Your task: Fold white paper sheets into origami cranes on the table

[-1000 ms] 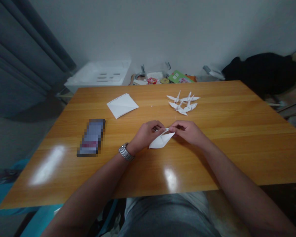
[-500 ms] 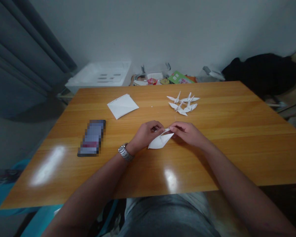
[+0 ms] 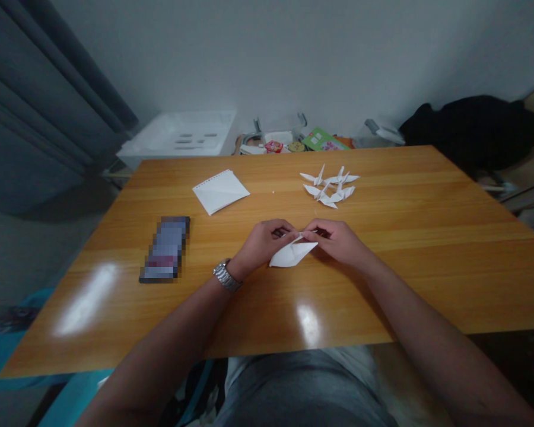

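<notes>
A partly folded piece of white paper [image 3: 292, 255] is held just above the wooden table, its broad pointed flap hanging toward me. My left hand [image 3: 269, 242] pinches its upper edge between thumb and fingers, with a metal-band watch [image 3: 226, 275] on the wrist. From the other side my right hand [image 3: 336, 238] grips the same edge, fingertips close to those of the left. Some fingers are hidden behind the paper. Beyond my right hand several white origami cranes [image 3: 329, 187] stand in a cluster.
A small stack of white paper [image 3: 221, 191] with a perforated edge lies at the back left of the table [image 3: 404, 237]. A phone [image 3: 165, 249] with a blurred screen is at the left. Behind the table stand a white plastic bin [image 3: 182, 133] and a green booklet [image 3: 324, 140].
The folded paper has shifted and turned slightly to the right. The fingertips of my hands have come closer together along its upper edge.
</notes>
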### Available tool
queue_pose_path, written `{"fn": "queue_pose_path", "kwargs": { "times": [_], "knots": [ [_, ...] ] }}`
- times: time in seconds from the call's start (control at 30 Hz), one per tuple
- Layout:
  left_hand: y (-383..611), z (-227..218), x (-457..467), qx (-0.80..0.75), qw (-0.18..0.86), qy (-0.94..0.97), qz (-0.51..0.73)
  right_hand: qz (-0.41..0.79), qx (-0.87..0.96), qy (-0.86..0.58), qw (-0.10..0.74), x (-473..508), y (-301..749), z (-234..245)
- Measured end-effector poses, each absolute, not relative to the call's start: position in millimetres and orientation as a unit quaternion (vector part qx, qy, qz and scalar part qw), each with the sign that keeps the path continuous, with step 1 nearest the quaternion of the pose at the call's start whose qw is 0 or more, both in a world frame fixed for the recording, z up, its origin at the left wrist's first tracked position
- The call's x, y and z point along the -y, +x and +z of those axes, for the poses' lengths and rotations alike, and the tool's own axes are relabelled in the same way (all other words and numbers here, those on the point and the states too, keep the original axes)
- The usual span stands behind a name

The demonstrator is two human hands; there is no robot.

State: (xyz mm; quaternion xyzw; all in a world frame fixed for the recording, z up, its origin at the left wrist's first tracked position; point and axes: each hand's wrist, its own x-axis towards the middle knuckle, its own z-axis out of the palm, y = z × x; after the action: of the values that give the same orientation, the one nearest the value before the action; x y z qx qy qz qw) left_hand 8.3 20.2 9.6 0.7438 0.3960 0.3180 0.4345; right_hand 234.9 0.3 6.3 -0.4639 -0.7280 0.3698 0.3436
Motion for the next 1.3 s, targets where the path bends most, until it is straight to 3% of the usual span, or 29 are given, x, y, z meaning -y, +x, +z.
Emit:
{"fn": "queue_pose_path", "kwargs": {
  "times": [0.53,1.3],
  "knots": [
    [5.8,6.2,-25.7,-0.398,0.451,0.722,0.342,0.39,0.701,-0.459,0.381,-5.4,236.5,-1.5],
    [4.6,5.5,-27.0,-0.392,0.45,0.732,0.329,0.352,0.722,-0.503,0.319,-9.7,247.1,0.2]
  ]
}}
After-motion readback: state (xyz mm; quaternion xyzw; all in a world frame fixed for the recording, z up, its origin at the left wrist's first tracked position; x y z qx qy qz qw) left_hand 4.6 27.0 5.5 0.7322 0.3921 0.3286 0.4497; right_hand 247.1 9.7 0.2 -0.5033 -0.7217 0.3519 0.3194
